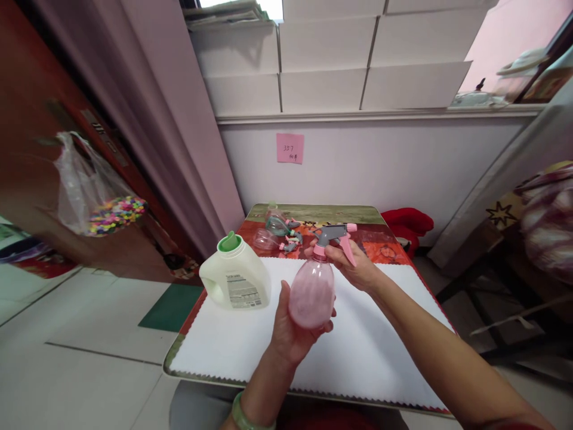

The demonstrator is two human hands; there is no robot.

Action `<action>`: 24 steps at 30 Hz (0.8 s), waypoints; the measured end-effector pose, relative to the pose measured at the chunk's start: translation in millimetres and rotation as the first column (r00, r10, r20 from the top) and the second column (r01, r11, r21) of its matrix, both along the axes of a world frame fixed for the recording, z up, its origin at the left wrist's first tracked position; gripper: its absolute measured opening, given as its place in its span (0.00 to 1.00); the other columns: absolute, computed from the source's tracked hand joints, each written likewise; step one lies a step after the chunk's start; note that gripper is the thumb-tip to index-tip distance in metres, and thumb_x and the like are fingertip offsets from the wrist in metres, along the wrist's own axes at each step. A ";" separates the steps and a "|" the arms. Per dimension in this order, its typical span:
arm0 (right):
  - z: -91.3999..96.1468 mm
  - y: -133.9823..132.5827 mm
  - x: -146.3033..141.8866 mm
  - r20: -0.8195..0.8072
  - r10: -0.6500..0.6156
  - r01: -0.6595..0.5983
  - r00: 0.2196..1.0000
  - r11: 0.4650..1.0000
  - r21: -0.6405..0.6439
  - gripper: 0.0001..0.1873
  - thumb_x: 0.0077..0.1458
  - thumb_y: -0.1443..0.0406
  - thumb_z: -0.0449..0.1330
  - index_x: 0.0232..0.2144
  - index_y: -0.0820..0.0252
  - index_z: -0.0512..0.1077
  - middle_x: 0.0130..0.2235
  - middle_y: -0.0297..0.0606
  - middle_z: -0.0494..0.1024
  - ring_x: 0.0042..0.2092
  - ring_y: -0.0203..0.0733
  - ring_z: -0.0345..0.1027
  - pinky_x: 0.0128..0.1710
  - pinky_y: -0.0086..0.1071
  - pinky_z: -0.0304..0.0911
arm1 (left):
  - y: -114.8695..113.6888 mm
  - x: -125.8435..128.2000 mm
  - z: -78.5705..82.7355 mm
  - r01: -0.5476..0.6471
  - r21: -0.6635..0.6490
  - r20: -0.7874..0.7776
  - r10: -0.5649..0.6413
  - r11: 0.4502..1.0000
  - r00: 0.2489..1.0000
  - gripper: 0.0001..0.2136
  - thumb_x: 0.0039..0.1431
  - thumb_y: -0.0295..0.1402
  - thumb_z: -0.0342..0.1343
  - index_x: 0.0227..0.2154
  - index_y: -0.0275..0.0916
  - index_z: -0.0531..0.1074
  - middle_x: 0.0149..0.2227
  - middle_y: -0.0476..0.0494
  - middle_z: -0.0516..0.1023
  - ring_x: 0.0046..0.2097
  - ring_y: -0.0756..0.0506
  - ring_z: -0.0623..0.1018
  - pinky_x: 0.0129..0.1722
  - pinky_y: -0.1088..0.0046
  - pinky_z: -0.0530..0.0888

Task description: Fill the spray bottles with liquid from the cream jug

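A pink spray bottle (pixel 312 292) with a grey and pink trigger head (pixel 331 237) is held up above the white mat. My left hand (pixel 293 334) cups the round body from below, fingers wrapped around its far side. At the neck, my right hand (pixel 353 266) has its fingers closed around the collar under the trigger head. The head sits on the neck; whether it is screwed tight I cannot tell. To the left stands a white jug (pixel 237 275) with a green spout in its mouth and a printed label facing me.
Several clear spray bottles (pixel 267 239) and spray heads lie at the table's far left. A white mat (pixel 371 340) covers the near tabletop. A pink note (pixel 290 148) is on the wall; a red item (pixel 407 227) lies behind the table's right corner.
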State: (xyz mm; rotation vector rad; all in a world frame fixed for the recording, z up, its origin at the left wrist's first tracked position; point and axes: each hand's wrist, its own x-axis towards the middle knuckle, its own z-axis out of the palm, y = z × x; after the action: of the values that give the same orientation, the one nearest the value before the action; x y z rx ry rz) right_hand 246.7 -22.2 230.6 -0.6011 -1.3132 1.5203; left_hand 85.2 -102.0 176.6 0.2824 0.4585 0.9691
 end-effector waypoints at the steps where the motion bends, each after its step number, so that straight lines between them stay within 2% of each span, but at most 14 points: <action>1: -0.8 0.0 1.4 -0.001 0.022 -0.022 1.000 1.000 -0.009 0.21 0.51 0.51 0.71 0.41 0.57 0.77 0.39 0.42 0.85 0.50 0.52 0.78 0.56 0.50 0.68 | 0.6 -0.6 0.8 0.035 -0.005 0.028 -0.035 0.999 0.999 0.41 0.52 0.67 0.55 0.48 0.28 0.76 0.40 0.30 0.81 0.35 0.40 0.80 0.24 0.71 0.74; 6: -3.9 -2.6 6.4 -0.073 0.110 -0.111 0.991 0.994 -0.019 0.20 0.55 0.49 0.68 0.42 0.55 0.75 0.41 0.41 0.84 0.51 0.50 0.77 0.57 0.49 0.67 | 2.3 -0.8 0.1 0.215 -0.001 0.141 -0.212 0.977 0.967 0.44 0.54 0.70 0.48 0.46 0.27 0.76 0.36 0.29 0.81 0.32 0.41 0.81 0.11 0.81 0.59; 9: -2.6 -5.9 6.1 -0.114 0.173 -0.177 0.978 0.984 -0.026 0.23 0.54 0.46 0.66 0.42 0.55 0.72 0.43 0.43 0.84 0.53 0.52 0.76 0.56 0.49 0.67 | 1.5 0.5 -0.2 0.308 0.011 0.163 -0.305 0.951 0.938 0.46 0.52 0.71 0.46 0.43 0.24 0.76 0.36 0.27 0.80 0.27 0.44 0.80 0.10 0.80 0.59; 11: -1.1 -8.1 4.2 -0.130 0.168 -0.177 0.977 0.982 -0.061 0.23 0.55 0.46 0.65 0.42 0.55 0.70 0.43 0.44 0.84 0.52 0.53 0.76 0.55 0.49 0.68 | 0.7 1.1 0.7 0.328 0.021 0.170 -0.326 0.944 0.930 0.46 0.52 0.71 0.46 0.42 0.24 0.77 0.36 0.28 0.81 0.26 0.44 0.79 0.10 0.80 0.61; 17: -1.7 -12.4 -6.7 -0.158 0.024 -0.034 0.987 0.998 -0.061 0.20 0.56 0.48 0.59 0.42 0.55 0.69 0.39 0.43 0.85 0.48 0.55 0.78 0.49 0.48 0.70 | 1.0 2.2 3.4 0.267 0.087 0.158 -0.278 0.960 0.947 0.45 0.52 0.71 0.47 0.49 0.29 0.75 0.37 0.29 0.81 0.31 0.39 0.82 0.13 0.78 0.64; 19: -3.2 -13.7 -11.4 -0.182 -0.010 0.001 0.983 0.999 -0.048 0.20 0.57 0.49 0.57 0.43 0.55 0.69 0.38 0.42 0.84 0.48 0.55 0.78 0.49 0.48 0.69 | 1.7 3.0 3.5 0.231 0.088 0.142 -0.242 0.969 0.960 0.46 0.50 0.72 0.48 0.48 0.28 0.76 0.37 0.29 0.81 0.31 0.38 0.82 0.18 0.74 0.71; 22: -5.5 -15.7 -17.0 -0.232 -0.058 0.053 0.971 0.998 -0.030 0.16 0.58 0.49 0.56 0.39 0.53 0.69 0.38 0.41 0.84 0.50 0.55 0.77 0.54 0.49 0.67 | 3.3 4.5 1.9 0.188 0.083 0.106 -0.197 0.979 0.975 0.46 0.50 0.71 0.49 0.47 0.27 0.75 0.38 0.30 0.81 0.32 0.39 0.82 0.31 0.61 0.80; 24: -6.5 -17.0 -18.6 -0.233 -0.082 0.085 0.969 0.996 0.002 0.15 0.60 0.49 0.55 0.37 0.53 0.68 0.38 0.40 0.84 0.52 0.54 0.76 0.56 0.49 0.65 | 4.9 5.1 -0.5 0.182 0.106 0.097 -0.192 0.978 0.977 0.43 0.53 0.69 0.50 0.49 0.28 0.74 0.39 0.30 0.80 0.34 0.38 0.82 0.29 0.61 0.80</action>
State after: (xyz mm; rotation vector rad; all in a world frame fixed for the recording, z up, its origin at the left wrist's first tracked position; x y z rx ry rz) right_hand 228.0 -39.2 224.1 -0.4497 -1.1034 1.4646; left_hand 90.3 -97.1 176.1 0.3528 0.2819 0.8186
